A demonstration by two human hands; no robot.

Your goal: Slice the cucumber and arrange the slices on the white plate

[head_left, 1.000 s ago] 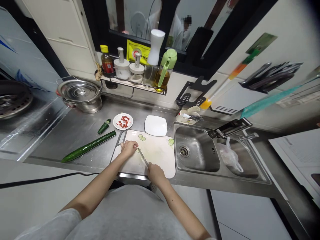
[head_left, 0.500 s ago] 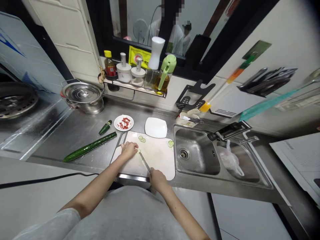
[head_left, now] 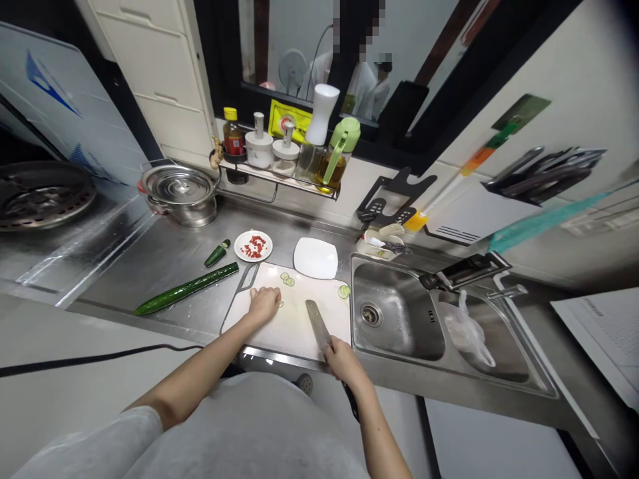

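My left hand (head_left: 263, 305) rests on the white cutting board (head_left: 294, 336), fingers bent together over a small cucumber slice (head_left: 281, 304) that peeks out at the fingertips. The rest of that piece is hidden. In my right hand (head_left: 343, 361) is a kitchen knife (head_left: 316, 321), its broad blade over the board's right half, apart from the slice. A few overlapping cucumber slices (head_left: 287, 280) lie near the board's far edge. More cut cucumber (head_left: 344, 292) sits at its far right corner. Left of the board lies a long cucumber (head_left: 187, 289), with a short cucumber piece (head_left: 216, 256) beyond it.
Behind the board stand a plate of chopped red bits (head_left: 253, 246) and a white square plate (head_left: 315, 258). To the right is a steel sink (head_left: 399, 313) holding a plastic bag (head_left: 466, 326) in its second basin. A lidded pot (head_left: 182, 193) and seasoning rack (head_left: 279, 176) are at the back.
My right hand has drawn the knife rightward, away from my left hand, and its blade now shows its flat side. My left hand stays at the slice, fingers more tucked. The view has shifted slightly.
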